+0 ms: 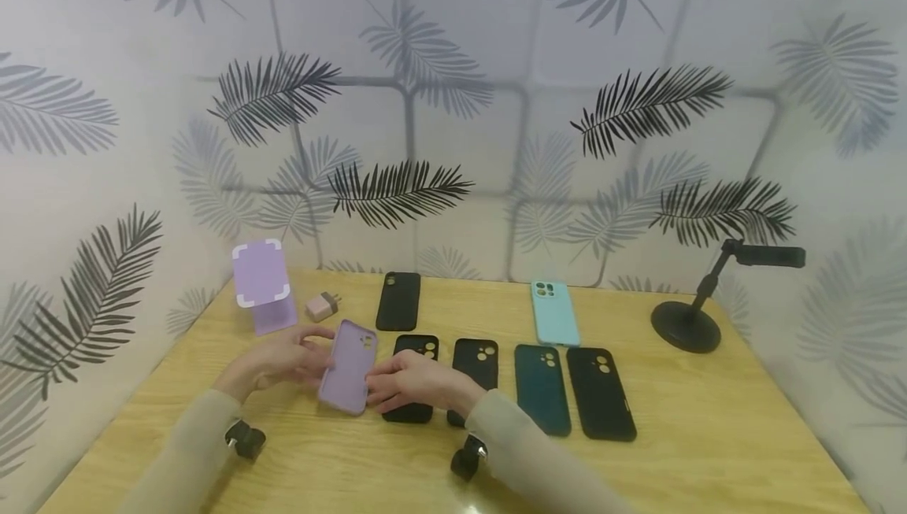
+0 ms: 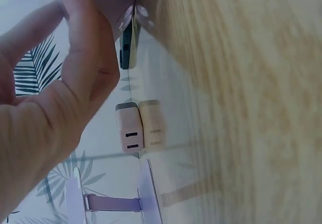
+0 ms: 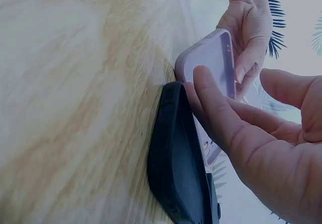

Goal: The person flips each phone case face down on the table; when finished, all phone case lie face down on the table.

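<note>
A light purple phone case [image 1: 352, 364], its hollow side up, is tilted slightly off the table at the left of the row. My left hand [image 1: 286, 360] pinches its left edge, thumb on the rim and fingers beneath, as the right wrist view shows. At the opposite edge is my right hand [image 1: 421, 382], its fingers fairly straight and the thumb apart in the right wrist view. Those fingertips touch or nearly touch the purple case; exact contact is hidden. Under the right hand lies a black phone case [image 3: 173, 153], partly covered in the head view.
Rightward lie another black case [image 1: 475, 360], a dark teal case [image 1: 542, 390] and a black case [image 1: 602, 394]. Behind are a black case [image 1: 398, 301] and a light blue case [image 1: 556, 313]. A pink charger [image 1: 322, 307], purple stand [image 1: 262, 274] and black stand [image 1: 686, 327] stand around.
</note>
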`<control>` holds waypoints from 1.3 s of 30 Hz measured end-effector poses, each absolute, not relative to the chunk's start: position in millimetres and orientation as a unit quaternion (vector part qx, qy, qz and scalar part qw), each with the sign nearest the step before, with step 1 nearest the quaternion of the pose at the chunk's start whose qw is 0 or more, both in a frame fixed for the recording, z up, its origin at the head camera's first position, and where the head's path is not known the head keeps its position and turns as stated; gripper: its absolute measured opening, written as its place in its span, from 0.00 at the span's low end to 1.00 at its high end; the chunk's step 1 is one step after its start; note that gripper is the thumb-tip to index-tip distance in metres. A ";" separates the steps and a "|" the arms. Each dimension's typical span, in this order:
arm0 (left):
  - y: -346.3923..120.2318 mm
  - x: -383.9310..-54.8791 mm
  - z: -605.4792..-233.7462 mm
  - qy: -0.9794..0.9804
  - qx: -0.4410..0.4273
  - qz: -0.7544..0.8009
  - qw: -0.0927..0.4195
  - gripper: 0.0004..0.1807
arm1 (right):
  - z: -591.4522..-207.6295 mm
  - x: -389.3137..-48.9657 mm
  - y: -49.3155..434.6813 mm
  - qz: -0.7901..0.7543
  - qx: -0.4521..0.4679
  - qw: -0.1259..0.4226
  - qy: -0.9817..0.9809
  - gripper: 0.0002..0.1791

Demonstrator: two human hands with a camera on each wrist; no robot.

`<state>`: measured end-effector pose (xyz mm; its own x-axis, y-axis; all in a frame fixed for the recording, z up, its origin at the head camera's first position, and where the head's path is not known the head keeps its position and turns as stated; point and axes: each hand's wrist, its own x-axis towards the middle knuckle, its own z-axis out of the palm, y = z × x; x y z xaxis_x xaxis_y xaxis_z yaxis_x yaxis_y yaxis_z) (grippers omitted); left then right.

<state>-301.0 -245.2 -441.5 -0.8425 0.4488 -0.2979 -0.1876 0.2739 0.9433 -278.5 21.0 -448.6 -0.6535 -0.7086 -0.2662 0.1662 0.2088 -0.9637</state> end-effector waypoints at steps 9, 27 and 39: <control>-235.4 -307.2 -441.0 0.727 0.113 0.616 0.282 0.41 | -451.6 -284.1 11.9 -0.608 -0.215 0.371 0.668 0.28; -223.5 -296.1 -448.1 0.765 0.105 0.548 0.322 0.34 | -461.8 -282.3 2.4 -0.651 -0.197 0.345 0.647 0.26; -221.4 -296.7 -446.3 0.800 0.114 0.501 0.309 0.32 | -456.0 -280.5 4.4 -0.663 -0.158 0.230 0.694 0.38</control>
<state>-296.7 -221.4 -446.3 -0.7835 0.4915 -0.3802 -0.1278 0.4713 0.8727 -280.5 4.4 -456.0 -0.8448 -0.5238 -0.1095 0.0855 0.0700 -0.9939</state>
